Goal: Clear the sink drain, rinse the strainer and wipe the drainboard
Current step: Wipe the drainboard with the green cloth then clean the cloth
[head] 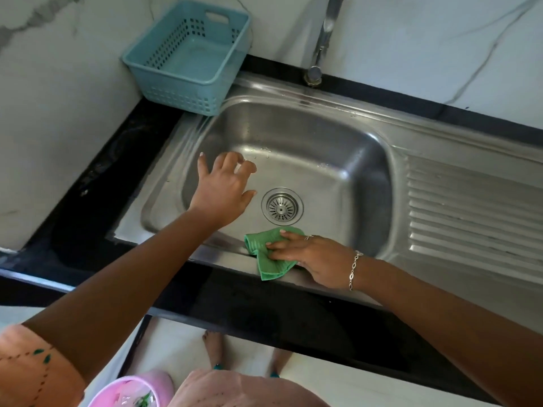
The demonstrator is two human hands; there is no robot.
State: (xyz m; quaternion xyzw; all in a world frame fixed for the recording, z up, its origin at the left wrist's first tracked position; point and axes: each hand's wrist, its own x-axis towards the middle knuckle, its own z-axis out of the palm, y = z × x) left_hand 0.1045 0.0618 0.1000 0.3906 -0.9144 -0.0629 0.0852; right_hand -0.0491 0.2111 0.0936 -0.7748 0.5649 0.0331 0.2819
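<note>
A steel sink (308,148) holds a round metal strainer (282,204) seated in its drain. My left hand (224,188) hovers over the basin's left side with fingers spread and nothing in it. A green cloth (264,251) lies on the sink's front rim, partly hanging into the basin. My right hand (305,254) presses flat on the cloth with straight fingers. The ribbed drainboard (470,212) stretches to the right of the basin.
A teal plastic basket (188,54) stands at the back left corner. The tap (323,39) rises behind the basin. A black counter edge (264,306) runs along the front. A pink bin (132,389) sits on the floor below.
</note>
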